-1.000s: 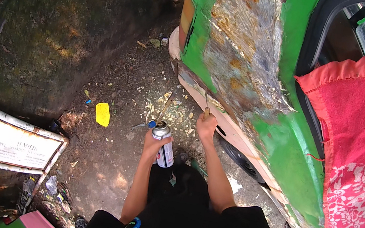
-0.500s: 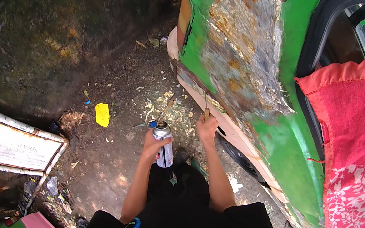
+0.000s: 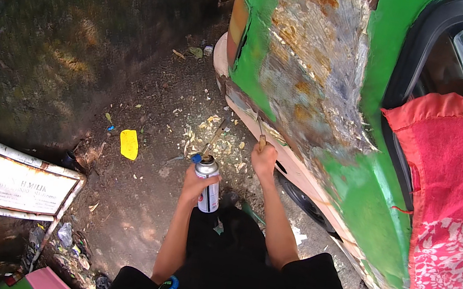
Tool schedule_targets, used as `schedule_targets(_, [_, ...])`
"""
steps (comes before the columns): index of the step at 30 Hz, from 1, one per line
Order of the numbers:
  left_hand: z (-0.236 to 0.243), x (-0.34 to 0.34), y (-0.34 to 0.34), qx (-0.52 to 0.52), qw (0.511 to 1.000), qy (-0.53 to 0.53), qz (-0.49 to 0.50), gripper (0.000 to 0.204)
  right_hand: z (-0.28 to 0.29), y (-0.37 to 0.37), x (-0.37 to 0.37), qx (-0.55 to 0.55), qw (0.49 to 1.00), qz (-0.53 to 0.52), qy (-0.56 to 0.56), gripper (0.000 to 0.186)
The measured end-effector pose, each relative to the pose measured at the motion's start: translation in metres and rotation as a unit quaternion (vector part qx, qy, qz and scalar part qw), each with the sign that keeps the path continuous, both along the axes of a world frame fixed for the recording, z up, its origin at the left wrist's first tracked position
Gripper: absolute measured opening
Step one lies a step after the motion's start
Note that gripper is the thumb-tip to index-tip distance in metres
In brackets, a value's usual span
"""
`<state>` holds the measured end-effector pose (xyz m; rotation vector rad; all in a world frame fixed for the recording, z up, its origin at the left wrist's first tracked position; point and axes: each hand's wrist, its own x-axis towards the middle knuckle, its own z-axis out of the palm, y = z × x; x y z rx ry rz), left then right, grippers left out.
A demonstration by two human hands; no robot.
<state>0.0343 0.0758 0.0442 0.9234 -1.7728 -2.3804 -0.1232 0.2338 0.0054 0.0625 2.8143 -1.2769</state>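
My left hand [image 3: 198, 186] is wrapped round a white and silver spray can [image 3: 210, 195], held upright in front of my legs. Next to the can's top are a small blue piece [image 3: 197, 158] and a thin brown stick-like thing [image 3: 215, 137]; I cannot tell whether they touch the can. My right hand [image 3: 264, 161] grips the wooden handle of a scraper-like tool [image 3: 262, 142]. Its thin metal blade points away from me, at the lower edge of the green car body [image 3: 255, 78]. Above that edge spreads a stripped, rusty grey patch [image 3: 312, 66].
Pale flakes [image 3: 209, 131] litter the dirt. A yellow piece [image 3: 129, 144] lies left of them. At the left stands a rusty white framed sign [image 3: 22, 186]. A red cloth [image 3: 452, 181] hangs over the car window, and a wheel [image 3: 307, 205] shows under the pink lower panel [image 3: 295, 166].
The car and red cloth appear slightly farther right in the picture, as the view has shifted a little. Both hands keep their holds and have barely moved.
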Motion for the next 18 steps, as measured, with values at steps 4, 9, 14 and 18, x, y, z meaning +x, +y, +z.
schedule_targets(4, [0.005,0.002,-0.009,0.005,1.0,-0.011,-0.005,0.043,0.005,0.008,0.012,-0.022,0.999,-0.018,-0.019,0.027])
schedule_targets(9, [0.004,0.004,-0.01,-0.003,1.0,-0.005,0.002,0.043,0.006,-0.004,-0.001,-0.018,1.0,-0.015,0.006,0.026])
schedule_targets(14, [0.01,0.003,-0.014,-0.008,1.0,0.004,0.012,0.043,0.013,0.005,0.003,-0.023,0.999,-0.018,-0.03,0.026])
schedule_targets(18, [0.001,0.004,-0.013,-0.011,1.0,-0.019,-0.007,0.042,-0.002,-0.003,-0.004,-0.006,1.0,-0.006,0.004,0.027])
